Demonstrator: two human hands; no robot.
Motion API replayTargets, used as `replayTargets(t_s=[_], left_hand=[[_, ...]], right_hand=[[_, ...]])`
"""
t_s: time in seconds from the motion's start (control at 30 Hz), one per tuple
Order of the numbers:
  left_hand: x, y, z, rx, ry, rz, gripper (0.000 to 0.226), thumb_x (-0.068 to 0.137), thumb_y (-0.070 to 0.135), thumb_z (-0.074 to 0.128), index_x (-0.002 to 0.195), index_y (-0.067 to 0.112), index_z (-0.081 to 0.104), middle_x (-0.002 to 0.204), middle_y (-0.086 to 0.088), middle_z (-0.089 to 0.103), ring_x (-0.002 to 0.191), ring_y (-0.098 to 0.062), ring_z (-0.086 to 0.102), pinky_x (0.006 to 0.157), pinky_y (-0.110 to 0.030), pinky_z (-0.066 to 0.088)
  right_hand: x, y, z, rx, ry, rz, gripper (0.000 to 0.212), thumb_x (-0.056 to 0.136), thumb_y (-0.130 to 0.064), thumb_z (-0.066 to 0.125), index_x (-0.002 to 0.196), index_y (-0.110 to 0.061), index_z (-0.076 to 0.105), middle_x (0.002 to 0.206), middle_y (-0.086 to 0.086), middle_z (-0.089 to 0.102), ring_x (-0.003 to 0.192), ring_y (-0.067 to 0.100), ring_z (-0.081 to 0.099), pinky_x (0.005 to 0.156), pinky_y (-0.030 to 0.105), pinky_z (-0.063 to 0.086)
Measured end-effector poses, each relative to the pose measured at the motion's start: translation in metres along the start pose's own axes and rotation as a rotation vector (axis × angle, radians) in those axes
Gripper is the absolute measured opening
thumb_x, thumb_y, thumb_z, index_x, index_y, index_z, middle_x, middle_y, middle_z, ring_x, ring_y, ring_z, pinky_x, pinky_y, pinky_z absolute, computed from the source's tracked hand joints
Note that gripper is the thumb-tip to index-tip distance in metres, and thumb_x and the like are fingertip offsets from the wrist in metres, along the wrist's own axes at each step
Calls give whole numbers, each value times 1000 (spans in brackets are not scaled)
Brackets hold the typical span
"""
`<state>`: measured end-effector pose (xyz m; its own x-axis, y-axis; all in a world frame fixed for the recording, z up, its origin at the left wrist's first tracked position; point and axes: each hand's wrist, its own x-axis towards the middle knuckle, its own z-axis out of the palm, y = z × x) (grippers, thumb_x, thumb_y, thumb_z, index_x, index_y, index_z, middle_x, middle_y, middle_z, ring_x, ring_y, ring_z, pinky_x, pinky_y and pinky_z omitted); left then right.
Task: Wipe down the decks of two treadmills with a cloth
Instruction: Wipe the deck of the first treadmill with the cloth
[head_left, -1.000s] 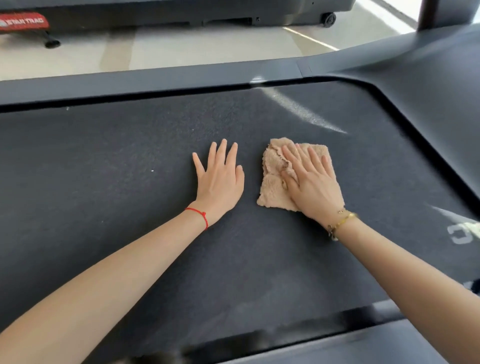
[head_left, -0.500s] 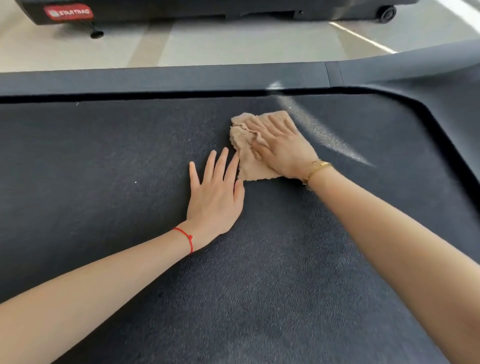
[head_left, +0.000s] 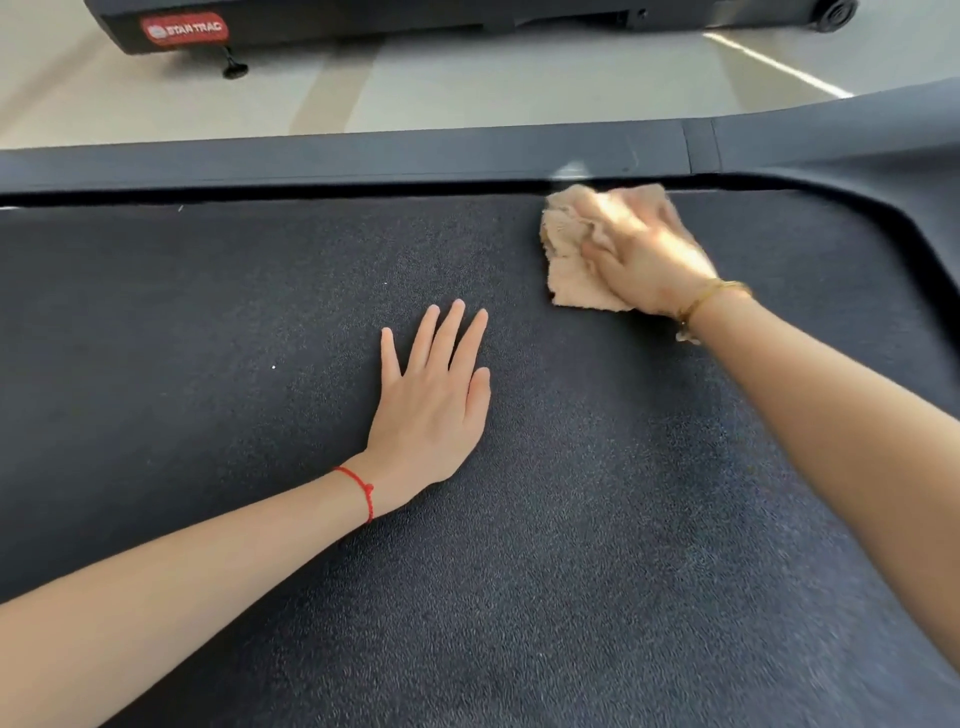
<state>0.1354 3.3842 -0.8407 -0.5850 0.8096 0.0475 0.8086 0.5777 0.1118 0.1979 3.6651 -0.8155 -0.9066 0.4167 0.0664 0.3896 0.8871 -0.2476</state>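
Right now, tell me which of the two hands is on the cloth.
The right hand, the one with the gold bracelet, presses the tan cloth at the belt's far edge. The left hand, with the red string, lies flat on bare belt.

Right hand on cloth

The dark textured belt of the near treadmill carries three things: the left hand lies flat on it with straight fingers, the tan cloth lies crumpled beyond and to the right of that hand, and the right hand presses on the cloth. The cloth reaches almost to the black rail that borders the belt on the far side. Beyond the rail the pale floor carries a second treadmill.
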Motion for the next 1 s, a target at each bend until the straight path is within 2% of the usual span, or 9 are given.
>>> replayTargets(t_s=[0.07, 0.13, 0.27, 0.4, 0.53, 0.67, 0.73, 0.9, 1.0], left_hand=[[0, 0, 0, -11, -5, 6, 61, 100, 41, 9, 158, 25, 2, 166, 4, -1, 153, -17, -7, 121, -57, -1], [0, -1, -1, -17, -8, 5, 61, 100, 41, 9, 158, 25, 3, 166, 4, -1, 153, -17, -6, 121, -58, -1], [1, 0, -2, -22, -6, 9, 60, 101, 40, 12, 158, 25, 5, 166, 3, 1, 153, -18, -4, 120, -59, 1], [2, 0, -2, -19, 2, 11, 57, 103, 37, 18, 158, 25, 7, 166, 3, 4, 153, -19, -1, 120, -61, 3], [3, 2, -2, -24, 6, -1, 57, 104, 36, 21, 158, 26, 9, 166, 3, 7, 153, -19, 1, 119, -61, 3], [2, 4, -4, -30, 4, 2, 56, 105, 36, 23, 158, 26, 11, 166, 3, 8, 153, -19, 1, 120, -61, 2], [0, 6, -5, -38, 6, -1, 55, 105, 35, 24, 158, 25, 11, 166, 2, 8, 153, -19, 1, 119, -61, 2], [4, 24, -8, -90, 11, -17, 55, 106, 34, 26, 158, 21, 15, 166, 1, 10, 153, -18, 1, 119, -61, -1], [17, 45, -8, -107, -2, 45, 54, 106, 34, 26, 158, 22, 16, 165, 1, 10, 153, -18, 1, 119, -61, -1]], right_hand=[[-7, 31, -12, -113, 113, 97, 51, 93, -44, 14, 144, -39, 22, 131, 12, 52, 123, 33, 44, 108, 52, 30], [-14, 71, -21, -185, 187, 226, 57, 88, -38, 13, 142, -28, 30, 123, 19, 55, 118, 38, 49, 104, 53, 33], [-32, 115, -29, -221, 70, 440, 71, 88, -41, 4, 154, -19, 18, 157, 18, 24, 146, 37, 17, 120, 51, 6], [-46, 85, -25, -180, 3, 418, 58, 98, -43, 9, 155, -32, 10, 163, 6, 14, 148, 34, 12, 121, 50, 3], [-70, 20, -20, -151, 26, 208, 49, 98, -53, 15, 141, -36, 31, 144, 6, 43, 134, 32, 37, 112, 46, 22], [-104, -33, -3, -70, -127, 123, 53, 103, -46, 13, 154, -38, 4, 164, -9, 4, 150, 26, 7, 120, 51, 11], [-126, -42, 2, -114, -73, 38, 53, 104, -45, 15, 155, -35, 5, 164, -9, 5, 151, 25, 2, 121, 45, 2], [-171, -27, 4, -153, 0, 123, 56, 102, -50, 20, 155, -33, 13, 163, -9, 12, 150, 25, 9, 121, 44, 5], [-171, 3, -2, -147, 24, 266, 55, 101, -50, 22, 153, -35, 19, 159, -3, 28, 147, 28, 16, 120, 46, 5]])
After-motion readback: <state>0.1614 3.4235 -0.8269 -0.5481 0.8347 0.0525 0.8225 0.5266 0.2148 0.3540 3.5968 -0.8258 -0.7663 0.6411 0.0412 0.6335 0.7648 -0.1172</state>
